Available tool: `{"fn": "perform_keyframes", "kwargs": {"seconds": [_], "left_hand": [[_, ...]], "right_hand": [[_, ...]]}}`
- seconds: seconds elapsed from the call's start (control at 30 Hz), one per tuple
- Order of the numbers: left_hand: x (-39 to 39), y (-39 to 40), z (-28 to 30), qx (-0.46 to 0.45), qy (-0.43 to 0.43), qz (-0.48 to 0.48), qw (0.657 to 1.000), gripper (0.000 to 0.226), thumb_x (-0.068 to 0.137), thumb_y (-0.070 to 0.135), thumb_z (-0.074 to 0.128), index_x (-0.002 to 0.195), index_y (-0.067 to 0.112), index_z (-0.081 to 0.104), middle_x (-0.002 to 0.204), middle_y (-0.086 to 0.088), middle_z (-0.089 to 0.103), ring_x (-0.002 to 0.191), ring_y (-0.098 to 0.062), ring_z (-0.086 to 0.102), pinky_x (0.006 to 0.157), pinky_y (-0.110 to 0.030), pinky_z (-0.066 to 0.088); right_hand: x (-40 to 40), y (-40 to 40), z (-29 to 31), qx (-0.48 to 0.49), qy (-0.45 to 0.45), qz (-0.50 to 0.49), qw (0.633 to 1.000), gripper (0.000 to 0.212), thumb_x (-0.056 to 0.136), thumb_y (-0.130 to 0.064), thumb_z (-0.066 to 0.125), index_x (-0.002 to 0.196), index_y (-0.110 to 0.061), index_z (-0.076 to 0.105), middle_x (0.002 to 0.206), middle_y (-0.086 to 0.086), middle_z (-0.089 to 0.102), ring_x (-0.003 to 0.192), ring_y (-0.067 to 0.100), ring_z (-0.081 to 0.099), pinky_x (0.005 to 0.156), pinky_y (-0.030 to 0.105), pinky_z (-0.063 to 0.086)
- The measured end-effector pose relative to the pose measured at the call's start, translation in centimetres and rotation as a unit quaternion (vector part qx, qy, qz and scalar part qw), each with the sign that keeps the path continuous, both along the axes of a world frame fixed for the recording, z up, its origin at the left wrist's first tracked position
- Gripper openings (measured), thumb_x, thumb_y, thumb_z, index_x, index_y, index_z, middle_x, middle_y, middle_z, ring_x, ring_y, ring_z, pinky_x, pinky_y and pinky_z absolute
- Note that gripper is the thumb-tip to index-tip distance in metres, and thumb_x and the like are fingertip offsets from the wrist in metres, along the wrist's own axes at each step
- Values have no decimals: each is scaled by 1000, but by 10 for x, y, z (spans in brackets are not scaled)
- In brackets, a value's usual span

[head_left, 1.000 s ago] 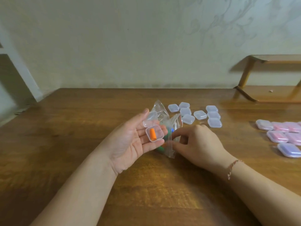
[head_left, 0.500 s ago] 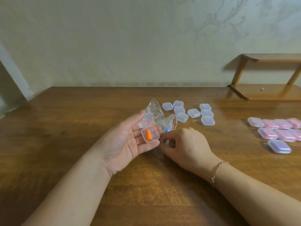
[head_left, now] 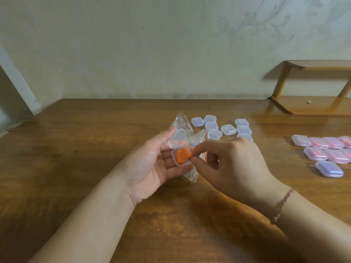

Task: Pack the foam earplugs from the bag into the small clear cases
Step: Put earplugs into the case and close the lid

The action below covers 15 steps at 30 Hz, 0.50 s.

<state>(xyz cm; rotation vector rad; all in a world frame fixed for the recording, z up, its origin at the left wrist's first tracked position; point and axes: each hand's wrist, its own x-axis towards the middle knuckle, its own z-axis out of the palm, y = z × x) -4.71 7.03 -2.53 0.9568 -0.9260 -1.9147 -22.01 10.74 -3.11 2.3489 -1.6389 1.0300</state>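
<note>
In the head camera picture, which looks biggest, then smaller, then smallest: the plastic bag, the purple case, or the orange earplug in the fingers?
1. Bag, though hands hide part of it.
2. Purple case.
3. Orange earplug, pinched by the right hand.

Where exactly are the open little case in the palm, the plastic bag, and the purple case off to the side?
Open case (head_left: 181, 158), head view: on its base, beside the orange earplugs.
Plastic bag (head_left: 181, 121), head view: on its upper corner above the left hand.
Purple case (head_left: 329, 168), head view: middle of its lid.
</note>
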Motion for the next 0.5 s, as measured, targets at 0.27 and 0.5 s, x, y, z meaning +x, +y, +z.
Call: {"fn": "perform_keyframes", "kwargs": {"seconds": [0.27,0.5], "left_hand": [[0,0,-3,-2,-4,-12,1000,62,77,40,66,117,-7,65,98,-20,71,80,-21,69,67,-32,61],[0,1,-3,7,-5,-14,1000,56,81,35,66,120,-5,64,115,-27,68,91,-27,69,72,-36,63]], "right_hand": [[-1,-4,-7,7,15,-19,1000,16,78,-45,57,77,-35,69,46,-15,46,40,1,42,43,13,25],[-7,-1,-5,-1,-2,23,1000,12,82,-41,62,91,-36,66,52,-15,49,43,1,43,44,17,35]]}}
